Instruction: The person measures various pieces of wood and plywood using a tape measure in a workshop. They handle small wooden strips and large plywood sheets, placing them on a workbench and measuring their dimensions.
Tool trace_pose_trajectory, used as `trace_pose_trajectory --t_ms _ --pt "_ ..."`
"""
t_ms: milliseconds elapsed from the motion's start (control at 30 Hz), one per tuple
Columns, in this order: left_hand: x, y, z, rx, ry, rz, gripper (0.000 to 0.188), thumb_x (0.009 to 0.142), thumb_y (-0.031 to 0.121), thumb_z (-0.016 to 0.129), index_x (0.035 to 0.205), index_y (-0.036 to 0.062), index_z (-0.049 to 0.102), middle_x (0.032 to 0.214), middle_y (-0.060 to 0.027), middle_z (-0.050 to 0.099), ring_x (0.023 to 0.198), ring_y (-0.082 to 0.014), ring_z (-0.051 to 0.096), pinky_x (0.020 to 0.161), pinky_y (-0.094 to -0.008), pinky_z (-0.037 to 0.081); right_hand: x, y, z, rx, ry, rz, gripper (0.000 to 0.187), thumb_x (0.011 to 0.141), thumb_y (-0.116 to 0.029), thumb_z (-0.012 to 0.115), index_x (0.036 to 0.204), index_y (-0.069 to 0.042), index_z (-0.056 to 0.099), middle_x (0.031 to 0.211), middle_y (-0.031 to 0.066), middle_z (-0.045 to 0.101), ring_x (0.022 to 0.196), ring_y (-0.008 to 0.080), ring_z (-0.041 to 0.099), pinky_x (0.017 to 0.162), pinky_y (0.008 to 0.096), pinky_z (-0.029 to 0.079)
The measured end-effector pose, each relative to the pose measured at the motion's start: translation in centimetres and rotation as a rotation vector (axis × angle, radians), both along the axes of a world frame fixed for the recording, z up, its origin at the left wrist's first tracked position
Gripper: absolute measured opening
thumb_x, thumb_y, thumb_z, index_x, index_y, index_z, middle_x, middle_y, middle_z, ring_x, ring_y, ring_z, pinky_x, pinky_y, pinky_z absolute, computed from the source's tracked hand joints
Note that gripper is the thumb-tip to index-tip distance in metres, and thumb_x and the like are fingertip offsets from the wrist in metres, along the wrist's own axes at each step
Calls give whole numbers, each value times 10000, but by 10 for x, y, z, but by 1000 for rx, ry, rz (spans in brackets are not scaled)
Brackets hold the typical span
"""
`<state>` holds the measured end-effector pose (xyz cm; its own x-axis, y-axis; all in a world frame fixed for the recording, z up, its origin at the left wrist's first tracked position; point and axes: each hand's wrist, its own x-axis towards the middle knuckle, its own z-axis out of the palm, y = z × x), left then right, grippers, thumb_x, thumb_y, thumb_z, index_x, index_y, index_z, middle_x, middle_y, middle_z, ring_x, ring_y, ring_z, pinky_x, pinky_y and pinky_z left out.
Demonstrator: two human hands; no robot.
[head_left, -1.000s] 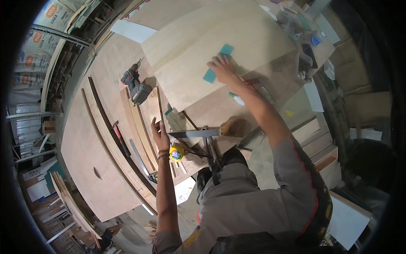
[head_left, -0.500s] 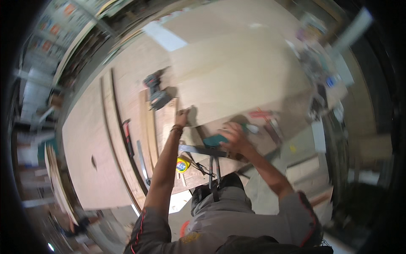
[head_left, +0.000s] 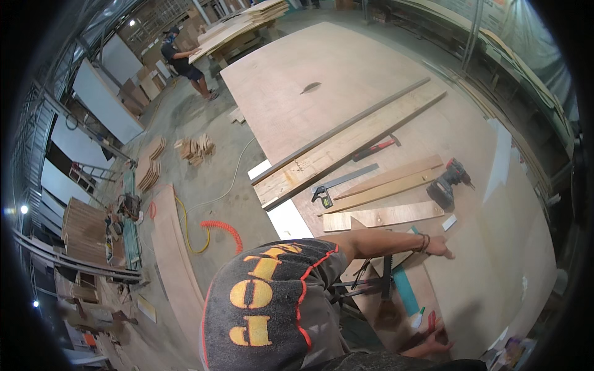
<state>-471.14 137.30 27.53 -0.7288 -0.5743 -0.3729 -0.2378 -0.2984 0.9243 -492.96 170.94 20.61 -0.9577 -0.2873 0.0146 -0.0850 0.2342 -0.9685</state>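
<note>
My left hand (head_left: pixel 439 246) rests on the large plywood sheet (head_left: pixel 495 260), fingers stretched out and nothing in them. Close to it lie a small white block (head_left: pixel 450 222) and a light board with a slanted cut (head_left: pixel 383 216). My right hand (head_left: pixel 433 345), partly cut off by my body, is low over the sheet with fingers apart, beside a red-handled tool (head_left: pixel 431 321). A green-capped white tube (head_left: pixel 418 318) and a teal strip (head_left: pixel 406 292) lie near that hand. Next to the strip is a handsaw (head_left: pixel 388 312) with a wooden handle.
Farther along the sheet lie a cordless drill (head_left: pixel 449 184), a combination square (head_left: pixel 323 196), a red hammer (head_left: pixel 375 148) and long planks (head_left: pixel 352 148). A co-worker (head_left: pixel 185 59) stands at another stack of boards. An orange coiled hose (head_left: pixel 224 229) is on the floor.
The view has swung to the left, bringing the floor and co-worker in. My left hand is still on the sheet. My right hand has gone from above the teal piece to beside the red-handled tool.
</note>
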Motion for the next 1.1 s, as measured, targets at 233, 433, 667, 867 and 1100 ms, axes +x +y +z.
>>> trace_pose_trajectory --t_ms 233,433,667,867,1100 --pt "3 38 64 134 402 19 382 713 174 731 1059 28 663 854 -6 640 708 -130 583 615 -283 476 30 -34 33 -232 -124 49 716 883 -244 676 1415 82 325 1261 263 552 1164 376 553 1030 482 442" --pt "78 54 127 162 558 73 363 710 54 659 1068 5 633 907 -48 649 851 -124 599 724 -289 494 86 -54 72 -494 -299 167 712 878 -236 663 1423 72 325 1315 251 519 1213 368 518 1053 493 416" --pt "288 84 163 233 738 129 609 715 67 660 1305 -7 531 1156 -83 645 1043 -146 609 911 -306 500 178 -70 107 -811 -594 412 709 871 -227 648 1433 60 325 1379 237 480 1269 359 477 1081 506 386" --pt "511 128 173 125 764 370 702 748 104 696 1387 -35 442 1254 -118 605 1110 -187 598 976 -337 481 302 -94 118 -946 -865 715 707 866 -219 635 1442 49 325 1434 225 447 1317 351 441 1104 518 360" --pt "756 206 185 231 933 715 718 762 67 672 1404 -66 378 1309 -192 547 1168 -249 592 1009 -381 491 560 -158 187 -931 -1072 907 714 829 -145 509 1486 20 285 1508 204 357 1400 363 327 1162 555 271"
